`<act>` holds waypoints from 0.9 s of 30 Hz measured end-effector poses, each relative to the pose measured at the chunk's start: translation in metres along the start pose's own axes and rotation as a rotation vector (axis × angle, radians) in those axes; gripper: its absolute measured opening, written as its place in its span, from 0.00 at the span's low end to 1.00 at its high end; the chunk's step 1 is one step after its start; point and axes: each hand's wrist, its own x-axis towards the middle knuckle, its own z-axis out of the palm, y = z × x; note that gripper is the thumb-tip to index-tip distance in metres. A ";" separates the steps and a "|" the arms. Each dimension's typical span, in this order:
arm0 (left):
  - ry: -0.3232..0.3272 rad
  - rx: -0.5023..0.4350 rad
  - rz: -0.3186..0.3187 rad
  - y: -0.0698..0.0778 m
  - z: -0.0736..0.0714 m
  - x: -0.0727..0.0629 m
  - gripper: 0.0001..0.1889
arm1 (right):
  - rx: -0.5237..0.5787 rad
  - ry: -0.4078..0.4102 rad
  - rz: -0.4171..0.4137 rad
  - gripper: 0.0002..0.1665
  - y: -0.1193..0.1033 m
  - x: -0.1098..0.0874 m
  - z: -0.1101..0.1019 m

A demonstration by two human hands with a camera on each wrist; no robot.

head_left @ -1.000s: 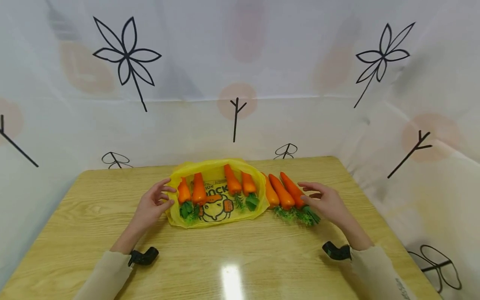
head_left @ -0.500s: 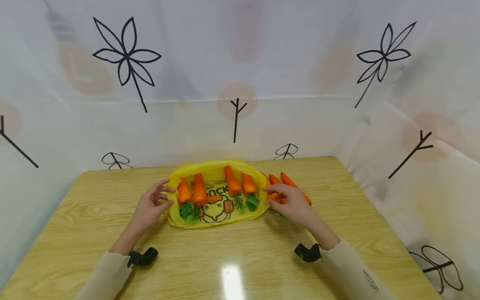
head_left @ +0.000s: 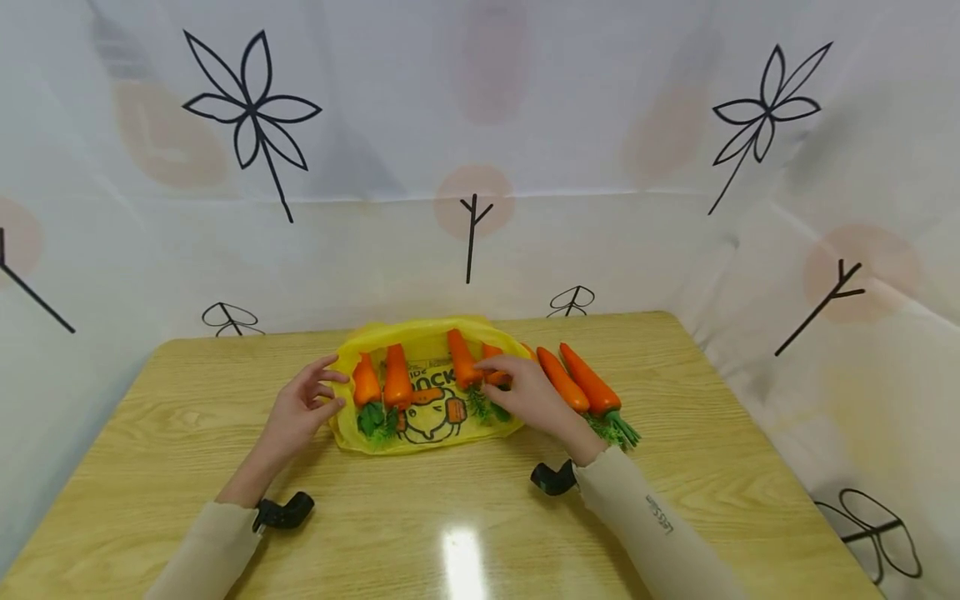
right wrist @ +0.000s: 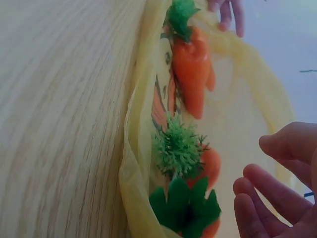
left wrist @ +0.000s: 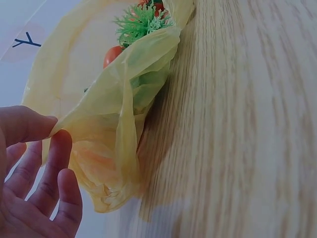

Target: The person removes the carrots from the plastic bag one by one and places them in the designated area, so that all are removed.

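A yellow plastic bag (head_left: 405, 330) with a duck print lies with its mouth held wide. Inside it are several carrots with green tops, among them an orange carrot (head_left: 397, 377) on the left and a second carrot (head_left: 462, 358) nearer the right. At the bag's left rim my left hand (head_left: 296, 418) pinches the film between thumb and forefinger, as the left wrist view shows on the bag (left wrist: 106, 114). My right hand (head_left: 531, 397) is over the bag's right part, partly covering a carrot there. In the right wrist view its fingers (right wrist: 272, 193) are loosely bent and hold nothing.
Outside the bag on the right lie a carrot (head_left: 591, 380) and another carrot (head_left: 561, 380); a third is mostly behind my right hand. The wooden table (head_left: 420, 517) reaches back to a white patterned cloth (head_left: 375, 258). Black camera mounts sit at both wrists.
My right hand has moved left from the loose carrots, across the bag's right rim, to over its mouth. My left hand stays on the left rim, and the carrots lie much as before.
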 end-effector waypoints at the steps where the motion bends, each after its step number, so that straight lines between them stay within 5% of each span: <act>1: -0.001 -0.003 0.001 0.000 0.000 0.000 0.33 | -0.006 0.002 0.003 0.20 0.000 0.003 0.002; 13: -0.009 -0.009 -0.012 0.000 0.000 0.000 0.33 | -0.093 0.011 0.073 0.21 0.003 0.026 0.023; 27: -0.016 -0.007 -0.024 0.003 0.001 0.000 0.34 | -0.225 -0.023 0.082 0.19 -0.003 0.026 0.035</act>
